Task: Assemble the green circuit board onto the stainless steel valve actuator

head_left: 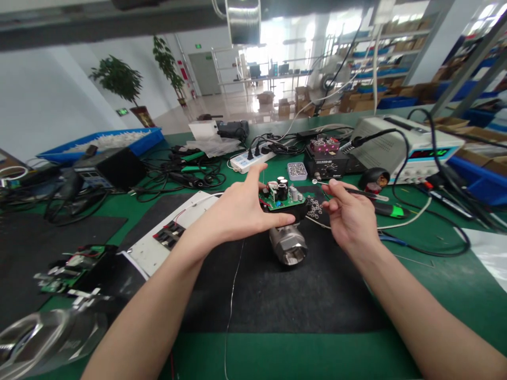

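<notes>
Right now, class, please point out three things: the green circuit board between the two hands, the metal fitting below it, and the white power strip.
Circuit board (pixel 284 202): head view, green upper face.
Metal fitting (pixel 290 244): head view, outer wall.
Power strip (pixel 254 161): head view, white casing.

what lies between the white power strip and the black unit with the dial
In the head view, a small square tub of silvery pieces, with cables behind it.

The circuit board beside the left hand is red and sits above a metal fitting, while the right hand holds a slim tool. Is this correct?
Not entirely: the circuit board is green, not red, as the head view shows. It does sit beside the left hand and above the metal fitting, and the right hand holds the slim tool.
</notes>
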The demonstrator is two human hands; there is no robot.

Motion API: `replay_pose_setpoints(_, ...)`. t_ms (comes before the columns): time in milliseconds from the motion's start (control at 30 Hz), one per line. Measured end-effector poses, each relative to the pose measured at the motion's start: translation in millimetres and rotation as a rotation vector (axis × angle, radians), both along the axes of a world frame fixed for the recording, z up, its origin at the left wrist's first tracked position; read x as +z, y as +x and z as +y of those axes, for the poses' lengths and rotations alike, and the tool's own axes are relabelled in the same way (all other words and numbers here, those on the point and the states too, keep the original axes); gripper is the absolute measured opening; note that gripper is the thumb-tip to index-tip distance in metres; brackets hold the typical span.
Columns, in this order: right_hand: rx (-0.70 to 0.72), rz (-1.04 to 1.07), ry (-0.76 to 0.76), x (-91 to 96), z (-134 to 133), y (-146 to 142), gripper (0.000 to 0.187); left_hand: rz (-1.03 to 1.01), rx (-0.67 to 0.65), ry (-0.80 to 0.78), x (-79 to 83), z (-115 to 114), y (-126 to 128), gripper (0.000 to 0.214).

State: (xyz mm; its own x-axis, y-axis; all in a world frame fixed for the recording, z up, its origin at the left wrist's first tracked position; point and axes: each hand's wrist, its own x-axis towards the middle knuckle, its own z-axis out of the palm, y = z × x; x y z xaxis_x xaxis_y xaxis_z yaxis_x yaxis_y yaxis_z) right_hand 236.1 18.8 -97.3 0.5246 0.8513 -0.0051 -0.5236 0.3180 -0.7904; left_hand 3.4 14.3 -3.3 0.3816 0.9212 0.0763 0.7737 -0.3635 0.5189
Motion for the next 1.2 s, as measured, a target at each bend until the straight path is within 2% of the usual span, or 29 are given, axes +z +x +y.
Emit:
replay_pose_setpoints(233, -0.013, 0.0, -0.007, -2.0, 3, 1, 0.036, 0.001, 0.207, -0.042, -10.2, 24, -11, 0.111)
replay_pose_setpoints(400, -0.017, 0.009, -0.017, -3.5, 4, 1, 0.038, 0.001, 0.227, -0.045, -17.7, 30, -17, 0.104)
replay_pose_setpoints(500, -0.013, 0.015, -0.025, -4.3, 3, 1, 0.037, -0.002, 0.225, -0.038, -16.8, 27, -15, 0.105)
replay_pose_setpoints(667, -0.007, 0.013, -0.035, -5.1, 4, 2, 0.041, 0.074, 0.113, -0.003, -7.1, 15, -10, 0.108)
replay_pose_setpoints(967, 0.0, -0.001, -0.028, -3.6, 3, 5, 0.059, 0.289, -0.196, 0.23, 2.0, -28, 9, 0.102)
replay_pose_setpoints(1067, 0.009, -0.02, -0.029, -2.5, 2, 5, 0.059, 0.347, -0.203, 0.271, 4.4, -40, 17, 0.101)
replay_pose_setpoints(1200, 0.015, -0.041, -0.023, -2.7, 2, 5, 0.056, 0.349, -0.243, 0.231, 8.8, -41, 12, 0.122)
